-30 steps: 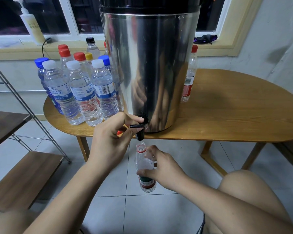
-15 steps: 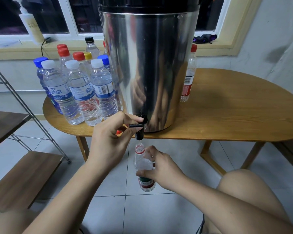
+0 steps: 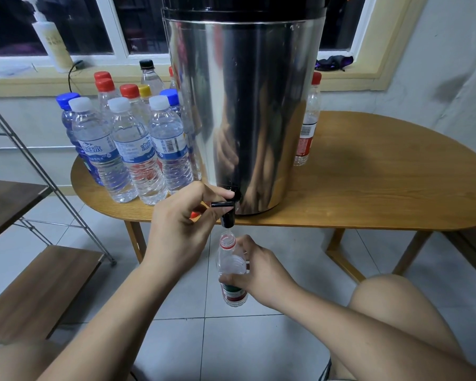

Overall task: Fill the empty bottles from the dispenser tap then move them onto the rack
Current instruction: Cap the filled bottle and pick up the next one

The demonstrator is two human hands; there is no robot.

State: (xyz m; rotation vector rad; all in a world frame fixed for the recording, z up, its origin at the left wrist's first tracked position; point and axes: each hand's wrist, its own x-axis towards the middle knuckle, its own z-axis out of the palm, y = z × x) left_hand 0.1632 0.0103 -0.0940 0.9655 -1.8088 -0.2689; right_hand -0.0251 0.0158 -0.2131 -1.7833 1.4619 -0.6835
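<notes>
Nearest, right hand (image 3: 261,268) curled round an uncapped bottle (image 3: 231,264) held mouth-up just under the tap (image 3: 228,220), left hand (image 3: 176,229) pinching its black lever (image 3: 222,204), beyond them the steel dispenser (image 3: 245,105) at the table (image 3: 382,188) edge, capped bottles (image 3: 138,144) clustered just beside its left, a red-capped bottle (image 3: 307,127) partly hidden behind its right, rack (image 3: 39,284) off left.

The bench (image 3: 382,174) was of light wood with rounded ends, standing on slanted wooden legs over a floor (image 3: 245,339) of pale grey tiles. Behind it ran a cream window sill (image 3: 17,81) beneath a white-framed window (image 3: 118,28) with dark panes. A pale pump bottle (image 3: 52,42) stood upright on the sill at the left. A black cable (image 3: 71,77) hung over the sill edge just beside it. A dark, purple-tinged bundle (image 3: 333,62) lay on the sill at the right.
</notes>
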